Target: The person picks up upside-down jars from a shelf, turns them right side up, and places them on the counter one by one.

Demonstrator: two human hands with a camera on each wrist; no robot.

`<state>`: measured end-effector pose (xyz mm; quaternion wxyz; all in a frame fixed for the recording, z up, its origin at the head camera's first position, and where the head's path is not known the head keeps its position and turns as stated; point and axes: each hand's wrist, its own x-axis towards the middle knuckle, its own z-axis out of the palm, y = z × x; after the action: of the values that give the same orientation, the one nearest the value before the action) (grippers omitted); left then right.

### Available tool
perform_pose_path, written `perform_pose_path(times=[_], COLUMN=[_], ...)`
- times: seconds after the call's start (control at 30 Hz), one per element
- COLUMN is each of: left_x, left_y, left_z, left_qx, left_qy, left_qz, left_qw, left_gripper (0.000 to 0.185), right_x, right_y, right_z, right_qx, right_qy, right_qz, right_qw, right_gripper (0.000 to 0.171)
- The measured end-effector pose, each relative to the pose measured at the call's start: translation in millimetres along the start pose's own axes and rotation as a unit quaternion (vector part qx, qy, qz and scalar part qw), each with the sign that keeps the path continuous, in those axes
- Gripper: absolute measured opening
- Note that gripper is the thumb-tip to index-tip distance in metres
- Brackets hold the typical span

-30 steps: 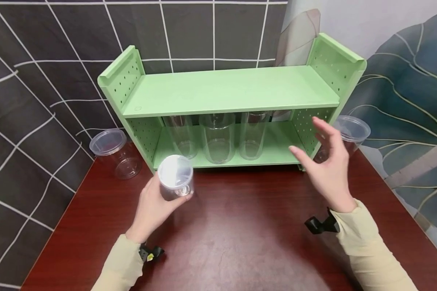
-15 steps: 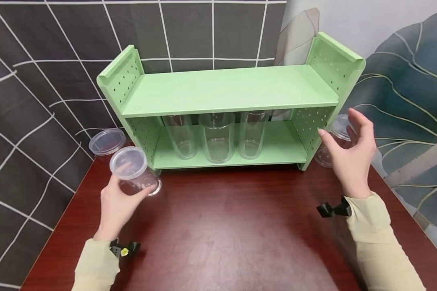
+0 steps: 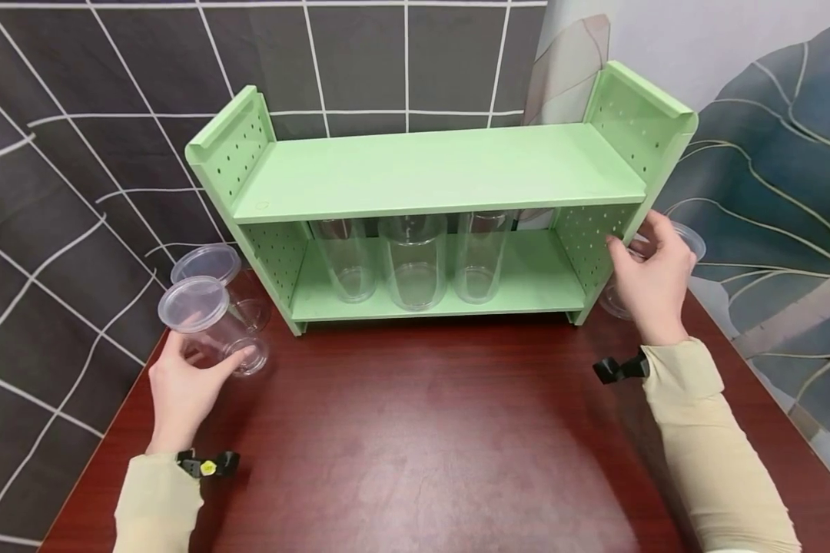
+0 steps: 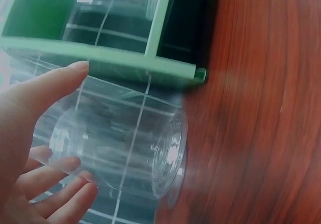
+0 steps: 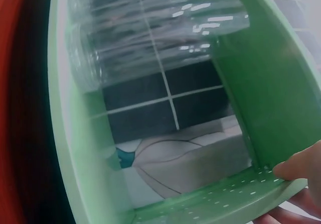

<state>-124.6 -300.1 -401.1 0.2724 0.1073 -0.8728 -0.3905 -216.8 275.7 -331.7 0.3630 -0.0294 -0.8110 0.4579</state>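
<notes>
My left hand (image 3: 183, 392) holds a clear lidded plastic jar (image 3: 210, 338) low over the table, left of the green shelf rack (image 3: 436, 169). In the left wrist view, thumb and fingers (image 4: 55, 88) lie on opposite sides of this jar (image 4: 125, 138). A second lidded jar (image 3: 207, 261) stands just behind it. My right hand (image 3: 653, 288) grips the rack's right side panel, thumb inside and fingers outside, as the right wrist view shows on the perforated panel (image 5: 225, 199). Another lidded jar (image 3: 688, 240) stands behind that hand, partly hidden.
Three tall clear jars (image 3: 415, 276) stand on the rack's lower shelf (image 3: 539, 284). A dark red wooden table (image 3: 415, 430) lies beneath. Behind rise a dark tiled-pattern wall (image 3: 360, 69) and a leaf-patterned covering (image 3: 788, 184) on the right.
My left hand has carried the jar from the rack's front leftward to the other jar. My right hand has moved right, then back onto the rack's right side panel, and now grips it.
</notes>
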Motion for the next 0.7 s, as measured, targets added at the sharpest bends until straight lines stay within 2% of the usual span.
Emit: perform_pose_path(times=[0.23,0.53,0.7], left_x=[5.6,8.4,9.3], left_y=[-11.2,-16.5,-19.4], left_z=[-6.6,-9.0,-7.9], left_qx=[0.021,0.020,-0.005], left_qy=[0.013,-0.016,-0.032], left_qz=[-0.041,-0.078,-0.094], left_qw=[0.9989,0.9966,0.9950], left_gripper=[0.072,0.074,0.079], right_x=[0.6,0.1,-0.5], right_y=[0.8,-3.2,-7.0], right_z=[-0.4,1.5,0.5], right_qx=[-0.031,-0.043,-0.044], right_qy=[0.012,0.022,0.015], right_qz=[-0.021,-0.009,0.003], right_qw=[0.999,0.999,0.999], right_gripper=[0.035,0.030,0.031])
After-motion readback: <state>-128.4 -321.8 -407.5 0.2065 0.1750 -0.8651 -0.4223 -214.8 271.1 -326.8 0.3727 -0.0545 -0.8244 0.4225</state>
